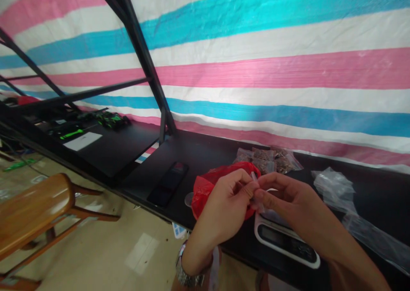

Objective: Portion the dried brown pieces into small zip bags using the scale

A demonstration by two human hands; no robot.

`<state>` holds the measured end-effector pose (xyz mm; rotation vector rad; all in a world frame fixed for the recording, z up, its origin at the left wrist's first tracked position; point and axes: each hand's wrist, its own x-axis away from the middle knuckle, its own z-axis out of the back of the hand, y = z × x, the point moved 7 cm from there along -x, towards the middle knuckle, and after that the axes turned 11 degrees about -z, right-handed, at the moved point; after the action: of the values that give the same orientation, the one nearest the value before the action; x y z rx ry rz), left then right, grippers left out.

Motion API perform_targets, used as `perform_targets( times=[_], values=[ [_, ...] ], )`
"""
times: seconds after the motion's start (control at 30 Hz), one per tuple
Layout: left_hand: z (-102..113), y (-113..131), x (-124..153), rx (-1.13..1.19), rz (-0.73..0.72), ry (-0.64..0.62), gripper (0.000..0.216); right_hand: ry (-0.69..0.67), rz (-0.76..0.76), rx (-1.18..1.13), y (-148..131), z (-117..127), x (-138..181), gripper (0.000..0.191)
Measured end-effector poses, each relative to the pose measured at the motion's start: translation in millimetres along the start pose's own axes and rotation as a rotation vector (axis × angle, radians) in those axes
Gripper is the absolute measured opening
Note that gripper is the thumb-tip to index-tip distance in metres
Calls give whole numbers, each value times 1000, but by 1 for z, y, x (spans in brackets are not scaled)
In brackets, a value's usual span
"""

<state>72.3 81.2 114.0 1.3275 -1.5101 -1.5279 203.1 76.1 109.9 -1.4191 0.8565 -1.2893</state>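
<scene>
My left hand (pixel 226 203) and my right hand (pixel 291 199) meet above the black table, fingertips pinched together on a small clear plastic bag (pixel 254 176). Most of that bag is hidden behind the fingers, so its contents cannot be made out. Directly behind my left hand lies a crumpled red plastic bag (pixel 203 190). Under my right hand is a white digital scale (pixel 285 245) with a dark display; its far part is covered. Several small clear bags of brown material (pixel 267 159) are piled just beyond the hands.
Clear plastic bags (pixel 335 188) lie to the right on the table. A dark phone (pixel 168 184) rests left of the red bag. A black metal frame (pixel 141 47) rises before striped sheeting (pixel 272 69). A wooden stool (pixel 38 214) stands on the floor at left.
</scene>
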Motion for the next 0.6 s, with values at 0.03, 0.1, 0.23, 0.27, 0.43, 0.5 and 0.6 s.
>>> perform_targets(
  times=[0.03, 0.1, 0.23, 0.27, 0.43, 0.5, 0.6],
  values=[
    [1, 1, 0, -22, -11, -4, 36, 4, 8, 6, 0, 0, 0, 37],
    [2, 4, 0, -93, -29, -16, 33, 26, 34, 24, -1, 1, 0, 37],
    [7, 8, 3, -217, -9, 77, 29, 209, 108, 90, -5, 9, 1, 37],
    [8, 10, 4, -233, -14, 123, 28, 268, 129, 112, -7, 11, 2, 37],
    [4, 23, 6, -231, -112, 164, 26, 386, 239, 141, -15, 14, 8, 37],
    [5, 26, 7, -199, -138, 134, 27, 384, 230, 95, -11, 18, 6, 44],
    [11, 32, 9, -172, -199, 84, 29, 248, 68, -3, 10, 15, -3, 62]
  ],
)
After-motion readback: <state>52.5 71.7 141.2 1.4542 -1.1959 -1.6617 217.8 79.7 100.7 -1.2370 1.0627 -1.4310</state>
